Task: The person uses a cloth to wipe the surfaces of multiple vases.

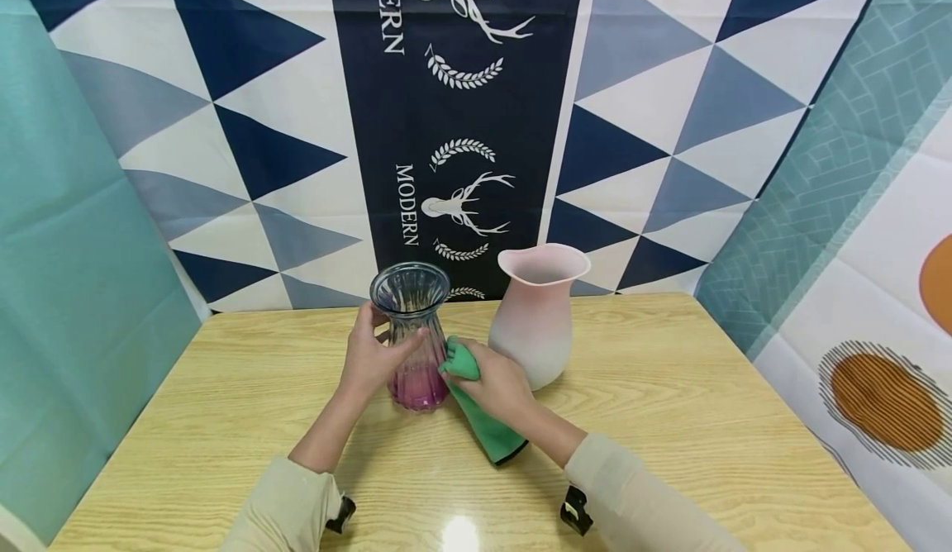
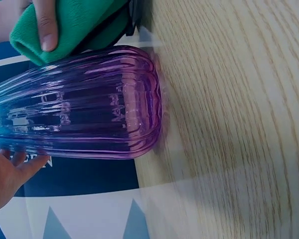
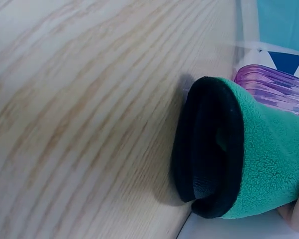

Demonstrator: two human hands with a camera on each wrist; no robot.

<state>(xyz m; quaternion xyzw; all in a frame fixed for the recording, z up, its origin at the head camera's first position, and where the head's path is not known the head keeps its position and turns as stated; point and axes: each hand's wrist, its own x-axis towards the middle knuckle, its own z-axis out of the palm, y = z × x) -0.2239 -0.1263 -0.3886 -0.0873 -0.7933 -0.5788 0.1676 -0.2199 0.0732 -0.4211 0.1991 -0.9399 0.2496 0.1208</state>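
Observation:
A ribbed glass vase [image 1: 418, 374], blue-grey at its flared rim and purple-pink at the base, stands upright on the wooden table. My left hand [image 1: 378, 352] grips it around the narrow neck from the left, thumb across the front. In my right hand [image 1: 500, 383] a green cloth [image 1: 487, 424] with a dark edge is bunched up and pressed to the vase's right side. The left wrist view shows the purple base [image 2: 134, 104] with the cloth [image 2: 70, 27] against its side. The cloth's folded lower end [image 3: 269, 154] hangs close over the table in the right wrist view.
A pink-and-white vase [image 1: 537, 329] with a wavy rim stands just behind and right of my right hand. The wooden table [image 1: 245, 403] ends at a patterned backdrop [image 1: 283, 122]. A teal cloth wall [image 1: 59, 246] borders the left side.

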